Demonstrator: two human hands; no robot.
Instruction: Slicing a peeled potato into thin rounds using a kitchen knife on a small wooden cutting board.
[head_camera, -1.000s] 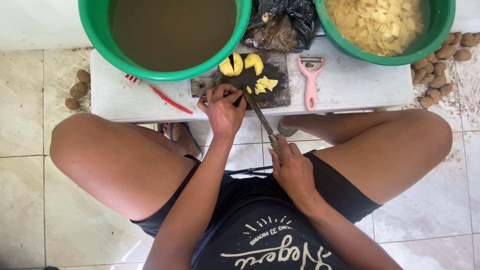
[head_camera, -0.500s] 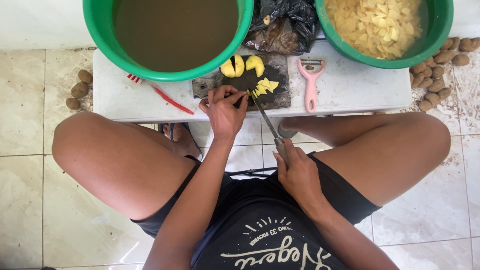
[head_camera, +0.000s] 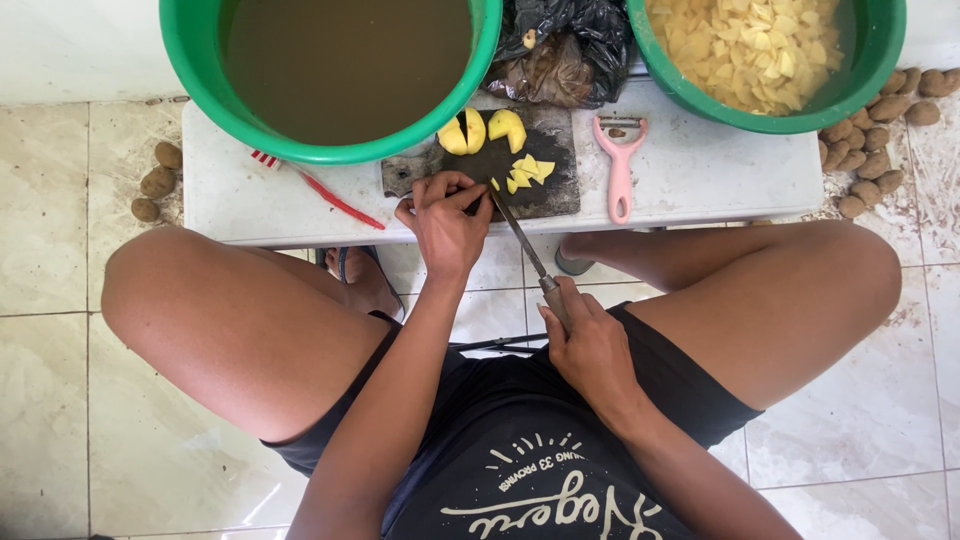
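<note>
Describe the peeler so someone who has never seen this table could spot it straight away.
Start at the low white table between the two green plastic tubs. The pink plastic peeler lies flat on it, just right of the dark cutting board, below the tub of cut yellow potato pieces. It is the only pink, Y-shaped tool there.

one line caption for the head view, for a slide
Right hand draws a long knife through yellow potato pieces on a dark cutting board.

Home kitchen floor: tiled floor (head_camera: 60, 300), low white table (head_camera: 700, 165), green basins (head_camera: 200, 70), potatoes (head_camera: 868, 150).
</note>
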